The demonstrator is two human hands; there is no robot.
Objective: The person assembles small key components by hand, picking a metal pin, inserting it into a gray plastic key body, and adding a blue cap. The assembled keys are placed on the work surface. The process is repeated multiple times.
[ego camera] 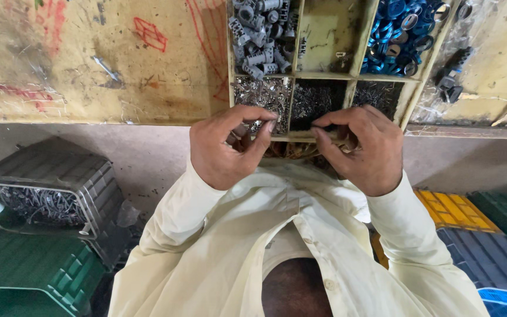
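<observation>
My left hand (227,147) and my right hand (362,149) are held close together at the near edge of a wooden divided tray (293,76). Both have fingers pinched; what sits between the fingertips is mostly hidden. The left fingers seem to pinch a small grey part (243,130) over a compartment of small shiny metal pieces (259,94). My right thumb and forefinger close on a small dark piece (331,128) by the tray's front rim. Cream sleeves cover both forearms.
The tray also holds grey plastic parts (262,35), blue rings (403,29) and dark tiny pieces (315,97). It rests on a worn yellow bench (89,70). Below are a grey crate with metal bits (48,188), a green crate (30,276), and yellow (453,208) and blue crates.
</observation>
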